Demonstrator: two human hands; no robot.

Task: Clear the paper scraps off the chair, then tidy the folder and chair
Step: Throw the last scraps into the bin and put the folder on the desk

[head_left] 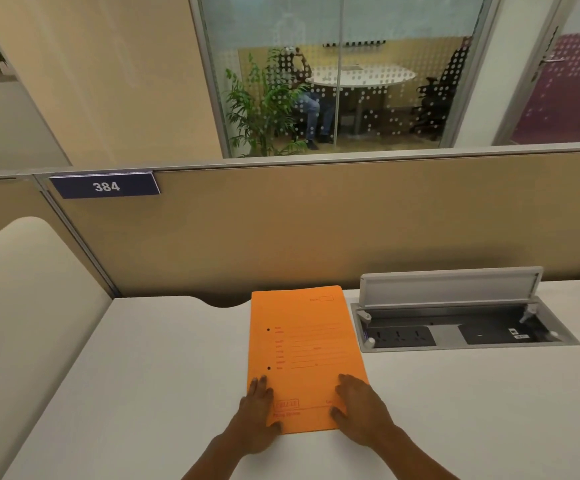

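Note:
An orange folder (pixel 307 351) lies closed and flat on the white desk (pixel 143 375), its long side running away from me. My left hand (pixel 259 407) rests on the folder's near left corner, fingers flat and thumb at the near edge. My right hand (pixel 361 407) lies flat on the near right corner. Both hands press on the folder and neither grips it. No chair and no paper scraps are in view.
An open socket box (pixel 461 327) with its grey lid raised is sunk into the desk right of the folder. A tan partition (pixel 316 230) with a "384" plate (pixel 105 186) closes the far edge. A cream side panel (pixel 22 306) stands at left. Behind glass, a person sits at a table.

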